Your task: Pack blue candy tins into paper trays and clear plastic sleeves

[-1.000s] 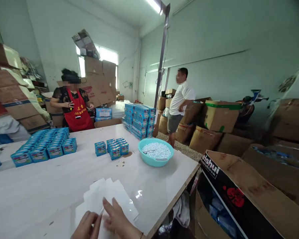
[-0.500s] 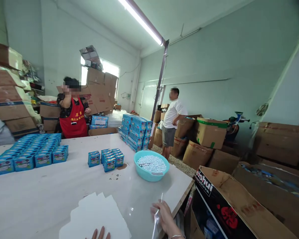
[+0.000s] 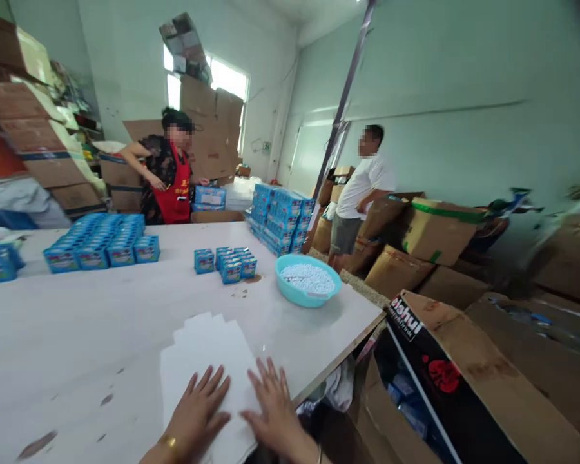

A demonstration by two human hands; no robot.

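Observation:
A fanned pile of white sheets [image 3: 207, 338] lies at the near edge of the pale table [image 3: 101, 335]. My left hand [image 3: 198, 403] rests on the sheets with its fingers spread. Over the right side of the pile is my right hand [image 3: 273, 403], fingers also spread, nothing held. Beyond the sheets stands a turquoise basin [image 3: 302, 299] filled with small white-blue pellets. Left of the basin sits a small group of blue boxes [image 3: 231, 267].
Rows of blue boxes [image 3: 94, 248] stand at the table's left, and stacked blue packs [image 3: 283, 219] at its far corner. A person in a red apron [image 3: 174, 187] and one in a white shirt [image 3: 362, 187] stand beyond. An open carton [image 3: 444, 367] is at my right.
My right hand has let go of the clear plastic film and moved left to the sheets. My left hand has come further into view. The aproned person's raised arm has lowered. My view has tilted down.

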